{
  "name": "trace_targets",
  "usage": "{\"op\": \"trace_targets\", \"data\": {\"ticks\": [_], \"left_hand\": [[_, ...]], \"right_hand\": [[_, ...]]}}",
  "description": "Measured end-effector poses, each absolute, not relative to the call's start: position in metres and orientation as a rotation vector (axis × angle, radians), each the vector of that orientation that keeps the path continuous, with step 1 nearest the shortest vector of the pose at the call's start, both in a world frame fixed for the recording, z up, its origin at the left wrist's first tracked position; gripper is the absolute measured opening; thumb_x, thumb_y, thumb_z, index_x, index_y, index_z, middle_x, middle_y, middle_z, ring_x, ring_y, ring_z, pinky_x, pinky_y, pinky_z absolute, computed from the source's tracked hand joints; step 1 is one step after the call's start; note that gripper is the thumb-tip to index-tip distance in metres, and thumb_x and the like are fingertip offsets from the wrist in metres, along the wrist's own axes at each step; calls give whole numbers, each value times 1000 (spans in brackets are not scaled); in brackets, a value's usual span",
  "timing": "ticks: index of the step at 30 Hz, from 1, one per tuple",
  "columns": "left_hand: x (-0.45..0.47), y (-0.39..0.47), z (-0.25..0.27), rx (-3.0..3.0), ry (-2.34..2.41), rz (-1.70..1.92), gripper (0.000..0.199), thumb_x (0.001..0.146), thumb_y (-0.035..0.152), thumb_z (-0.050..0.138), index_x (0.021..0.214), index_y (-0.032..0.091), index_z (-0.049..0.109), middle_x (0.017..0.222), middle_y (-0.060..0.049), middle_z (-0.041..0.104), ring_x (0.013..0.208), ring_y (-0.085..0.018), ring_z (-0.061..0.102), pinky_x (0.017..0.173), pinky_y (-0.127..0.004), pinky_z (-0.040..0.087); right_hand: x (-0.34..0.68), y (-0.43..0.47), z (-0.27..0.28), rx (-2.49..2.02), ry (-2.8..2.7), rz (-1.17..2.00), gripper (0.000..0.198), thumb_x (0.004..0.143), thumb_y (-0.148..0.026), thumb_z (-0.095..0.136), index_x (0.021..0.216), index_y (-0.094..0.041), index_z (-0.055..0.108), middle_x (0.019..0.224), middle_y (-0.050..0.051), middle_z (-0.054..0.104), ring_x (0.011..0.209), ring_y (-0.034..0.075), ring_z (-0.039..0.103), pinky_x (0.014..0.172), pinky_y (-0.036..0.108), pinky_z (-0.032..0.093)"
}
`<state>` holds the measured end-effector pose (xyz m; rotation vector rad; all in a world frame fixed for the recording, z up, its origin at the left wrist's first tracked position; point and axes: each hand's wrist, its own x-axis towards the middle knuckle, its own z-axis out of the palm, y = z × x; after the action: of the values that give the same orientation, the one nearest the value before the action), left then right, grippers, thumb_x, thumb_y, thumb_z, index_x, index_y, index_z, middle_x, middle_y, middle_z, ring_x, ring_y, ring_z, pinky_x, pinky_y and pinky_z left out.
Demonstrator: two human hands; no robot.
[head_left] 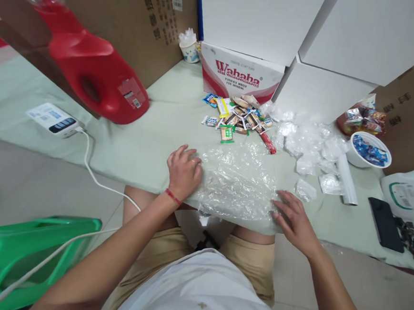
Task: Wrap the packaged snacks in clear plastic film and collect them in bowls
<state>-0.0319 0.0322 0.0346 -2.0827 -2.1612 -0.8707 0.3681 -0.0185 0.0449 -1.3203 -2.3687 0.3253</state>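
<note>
A crinkled sheet of clear plastic film (238,184) lies spread on the cloth-covered table in front of me. My left hand (185,171) rests at its left edge, fingers apart and slightly bent, with a red cord round the wrist. At the lower right edge of the film is my right hand (294,219), fingers spread and touching or nearly touching it. Just beyond the film sits a pile of small wrapped snacks (240,114), a red stick-shaped packet (267,143) among them. Several crumpled clear plastic bundles (303,138) lie to the right, beside a roll of clear film (347,180).
A big red jug (94,77) and a white power bank (55,119) with a cable stand left. Behind are a Wahaba-style printed carton (240,76) and white boxes (260,20). At right are a white bowl (357,157) of blue packets, a phone (386,224) and keys (413,240).
</note>
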Motion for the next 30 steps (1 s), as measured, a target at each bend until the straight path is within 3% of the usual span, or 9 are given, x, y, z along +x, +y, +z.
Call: {"op": "trace_targets", "data": {"ticks": [5, 7, 11, 14, 17, 19, 23, 26, 30], "left_hand": [[5, 66, 58, -2387, -1875, -921, 32, 97, 21, 45, 109, 21, 74, 123, -9, 75, 132, -25, 59, 115, -48, 38], [18, 87, 60, -2590, -1798, -774, 38, 102, 26, 41, 126, 21, 70, 137, -9, 70, 138, -24, 55, 121, -49, 33], [13, 104, 51, -2687, -1971, -283, 47, 106, 36, 35, 146, 26, 56, 162, -9, 49, 151, -30, 41, 123, -68, 17], [-7, 76, 50, -2505, -2140, -162, 49, 107, 40, 30, 150, 27, 50, 165, -11, 44, 150, -32, 40, 117, -76, 19], [-19, 27, 66, -2294, -2314, -95, 48, 107, 42, 31, 143, 23, 56, 156, -17, 53, 139, -36, 50, 106, -73, 36], [-18, -2, 84, -2241, -2393, 5, 46, 106, 45, 33, 128, 20, 66, 134, -18, 67, 116, -36, 62, 92, -64, 47], [-2, -26, 113, -2128, -2310, -71, 38, 102, 41, 45, 100, 17, 74, 112, -18, 70, 104, -37, 60, 80, -53, 50], [4, -10, 107, -2226, -2136, -326, 37, 104, 33, 42, 97, 18, 75, 113, -17, 72, 107, -33, 60, 88, -50, 49], [-11, 32, 69, -2634, -1743, -451, 40, 106, 38, 40, 134, 27, 67, 153, -8, 58, 143, -29, 48, 120, -54, 33]], "right_hand": [[297, -9, 70, -1118, -2178, 296, 36, 102, -19, 48, 131, -28, 67, 128, 9, 70, 134, 29, 57, 110, 56, 50], [255, -13, 65, -1006, -2299, 393, 42, 103, -20, 48, 142, -26, 61, 137, 10, 67, 140, 27, 53, 114, 53, 49], [214, -25, 39, -895, -2663, 464, 60, 103, -33, 55, 160, -21, 42, 164, 11, 45, 154, 30, 36, 125, 57, 35], [241, -24, 28, -851, -2752, 493, 64, 102, -35, 57, 162, -24, 39, 164, 9, 44, 157, 28, 32, 128, 59, 29], [290, -7, 30, -877, -2700, 519, 54, 101, -30, 58, 154, -26, 51, 158, 10, 52, 154, 29, 37, 125, 60, 33], [318, 9, 36, -937, -2607, 479, 42, 98, -21, 56, 139, -25, 65, 153, 10, 58, 153, 32, 38, 121, 62, 37], [326, 34, 47, -1157, -2226, 240, 33, 94, -11, 49, 111, -23, 74, 133, 10, 70, 143, 32, 49, 112, 60, 47], [291, 24, 46, -1259, -2088, 204, 37, 99, -18, 48, 129, -25, 67, 132, 11, 70, 138, 29, 53, 113, 57, 47], [245, -11, 23, -1413, -2246, 228, 66, 105, -40, 47, 164, -15, 29, 166, 21, 36, 157, 36, 27, 122, 64, 32]]}}
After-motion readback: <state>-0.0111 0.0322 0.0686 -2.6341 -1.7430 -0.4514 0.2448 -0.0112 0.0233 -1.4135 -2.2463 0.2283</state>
